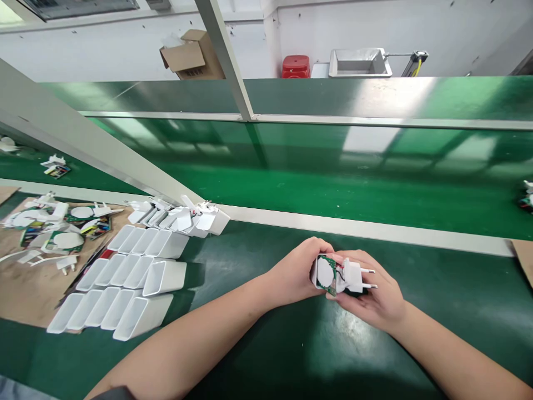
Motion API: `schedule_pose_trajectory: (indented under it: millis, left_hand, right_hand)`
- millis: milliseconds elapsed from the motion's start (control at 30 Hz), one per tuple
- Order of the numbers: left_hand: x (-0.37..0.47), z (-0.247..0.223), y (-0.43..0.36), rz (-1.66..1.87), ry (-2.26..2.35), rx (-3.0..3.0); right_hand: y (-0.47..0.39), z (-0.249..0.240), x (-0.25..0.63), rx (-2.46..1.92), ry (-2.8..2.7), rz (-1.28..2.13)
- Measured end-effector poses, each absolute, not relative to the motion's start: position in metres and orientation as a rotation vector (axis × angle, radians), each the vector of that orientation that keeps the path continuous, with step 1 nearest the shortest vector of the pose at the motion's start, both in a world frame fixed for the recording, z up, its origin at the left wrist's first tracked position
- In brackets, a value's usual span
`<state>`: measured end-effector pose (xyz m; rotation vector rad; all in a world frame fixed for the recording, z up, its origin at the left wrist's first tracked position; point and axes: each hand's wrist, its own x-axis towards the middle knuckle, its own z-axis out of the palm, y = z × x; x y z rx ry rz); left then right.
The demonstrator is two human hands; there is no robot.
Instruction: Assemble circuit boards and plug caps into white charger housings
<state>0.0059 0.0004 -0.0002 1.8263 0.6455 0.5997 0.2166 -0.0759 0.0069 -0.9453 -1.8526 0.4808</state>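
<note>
My left hand [293, 275] is closed around a white plastic housing [315, 276], most of which my fingers hide. At its mouth sits a green circuit board [333, 284] with a round white disc; how deep it goes inside I cannot tell. Red and black wires run from the board to a white two-pin plug [353, 276], whose metal pins point right. My right hand [375, 297] grips the board and plug from the right side, its fingers behind and below them. Both hands meet just above the green tabletop.
Rows of white housings [144, 319] stand left of my forearm. Behind them lie several white plug caps [183, 218]. Circuit boards with plugs [66, 240] are piled on brown cardboard [25, 289]. A green conveyor belt [300, 189] runs beyond the pale rail [333, 225]; a slanted post [125, 158] rises at left.
</note>
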Motion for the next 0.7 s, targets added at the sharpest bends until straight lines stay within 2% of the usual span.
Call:
schedule_pose_trajectory:
  millis: [700]
  left_hand:
    - [0.0068, 0.0015, -0.0006, 0.623, 0.667, 1.826]
  right_hand:
    - [-0.0752, -0.0001, 0.2165, -0.939, -1.872, 0.520]
